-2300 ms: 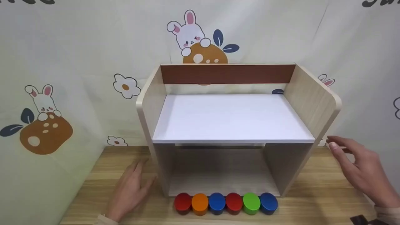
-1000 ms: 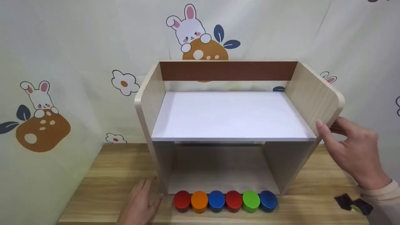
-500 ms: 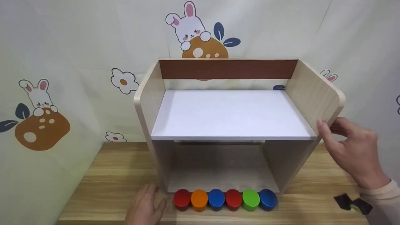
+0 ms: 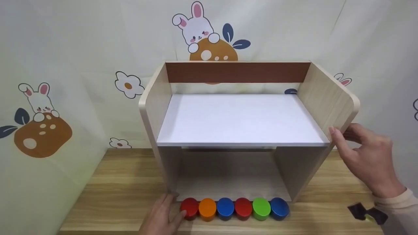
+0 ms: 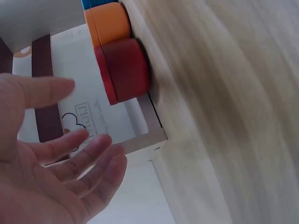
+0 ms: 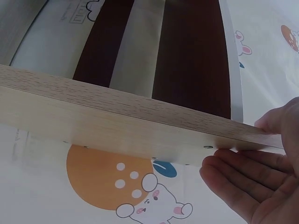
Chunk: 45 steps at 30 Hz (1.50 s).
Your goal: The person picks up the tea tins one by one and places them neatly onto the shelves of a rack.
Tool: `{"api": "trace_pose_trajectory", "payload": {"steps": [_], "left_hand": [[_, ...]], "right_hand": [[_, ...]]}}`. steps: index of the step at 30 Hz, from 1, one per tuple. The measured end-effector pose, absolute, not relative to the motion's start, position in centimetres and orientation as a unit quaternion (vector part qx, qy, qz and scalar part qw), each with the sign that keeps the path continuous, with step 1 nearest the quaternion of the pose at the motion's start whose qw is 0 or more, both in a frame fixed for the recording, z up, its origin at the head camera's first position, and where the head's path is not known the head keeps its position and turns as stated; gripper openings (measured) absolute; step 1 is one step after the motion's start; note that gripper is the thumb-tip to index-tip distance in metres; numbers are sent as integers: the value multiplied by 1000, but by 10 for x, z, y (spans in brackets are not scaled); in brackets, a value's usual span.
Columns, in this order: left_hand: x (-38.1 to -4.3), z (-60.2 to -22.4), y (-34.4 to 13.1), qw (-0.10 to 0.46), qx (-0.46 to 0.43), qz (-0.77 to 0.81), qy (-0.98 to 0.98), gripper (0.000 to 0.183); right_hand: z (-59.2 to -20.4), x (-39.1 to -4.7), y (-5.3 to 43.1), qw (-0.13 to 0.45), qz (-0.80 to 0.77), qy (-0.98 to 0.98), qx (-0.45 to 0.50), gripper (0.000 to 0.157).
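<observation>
A two-tier desktop shelf (image 4: 241, 119), with a white board and wood-grain sides, stands in the middle of the head view. My right hand (image 4: 370, 156) grips the front edge of its right side panel (image 4: 331, 98), thumb on the inner face and fingers outside. A row of small round lidded tins lines the shelf's front: a red tin (image 4: 189, 209) at the left end, then an orange tin (image 4: 207, 209), with more blue, red and green ones. My left hand (image 4: 161, 215) is at the red tin, fingers spread; the left wrist view shows a gap between fingers and the red tin (image 5: 124, 70).
The shelf rests on a wood-grain table (image 4: 114, 182). Behind hangs a pale cloth (image 4: 81, 49) printed with rabbits and flowers. A dark strap piece (image 4: 367, 212) shows by the right sleeve (image 4: 396, 205).
My right hand has come in from the right and taken hold of the side panel. The left hand has slid rightward and nearer me, from beside the shelf to the red tin.
</observation>
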<state>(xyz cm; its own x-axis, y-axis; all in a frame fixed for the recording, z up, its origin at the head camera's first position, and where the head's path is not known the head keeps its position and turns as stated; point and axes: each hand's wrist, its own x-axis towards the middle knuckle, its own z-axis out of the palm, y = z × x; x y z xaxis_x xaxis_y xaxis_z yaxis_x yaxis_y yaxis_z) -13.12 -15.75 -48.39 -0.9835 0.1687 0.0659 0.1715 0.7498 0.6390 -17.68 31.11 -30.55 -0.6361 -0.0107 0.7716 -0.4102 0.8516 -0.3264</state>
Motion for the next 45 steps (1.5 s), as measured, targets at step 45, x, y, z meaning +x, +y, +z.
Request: {"api": "trace_pose_trajectory", "payload": {"steps": [45], "left_hand": [[-151, -507, -137, -74, -107, -403, -906, 61]], "right_hand": [[-306, -177, 313, 431, 224, -862, 142, 23]]}}
